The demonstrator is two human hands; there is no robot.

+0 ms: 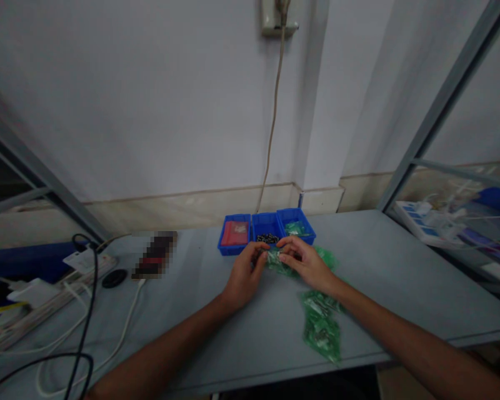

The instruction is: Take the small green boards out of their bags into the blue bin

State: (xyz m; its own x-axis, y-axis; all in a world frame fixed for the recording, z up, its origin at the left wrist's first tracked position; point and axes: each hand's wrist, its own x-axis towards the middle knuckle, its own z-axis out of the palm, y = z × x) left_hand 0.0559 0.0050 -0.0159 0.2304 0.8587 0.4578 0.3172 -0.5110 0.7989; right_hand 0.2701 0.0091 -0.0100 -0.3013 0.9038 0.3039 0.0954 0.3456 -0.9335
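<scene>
My left hand (244, 272) and my right hand (306, 264) meet in front of the blue bins, fingers bent and pinching. Between them is a small clear green plastic bag (281, 265) with small shiny pieces in it. Both hands are closed on this bag, though the fingertips partly hide it. Just beyond them stands the middle blue bin (266, 221), holding small black and silver parts (268, 239). More green plastic bags (321, 329) lie on the table beneath and beside my right forearm, with shiny contents.
The left blue bin (235, 218) contains red plastic bags (235, 233); the right blue bin (291, 213) contains green bags (295, 228). A pixelated object (155, 255), a black disc (114, 278), cables and a power strip (25, 328) occupy the left. Another power strip (425, 223) lies right, past the frame.
</scene>
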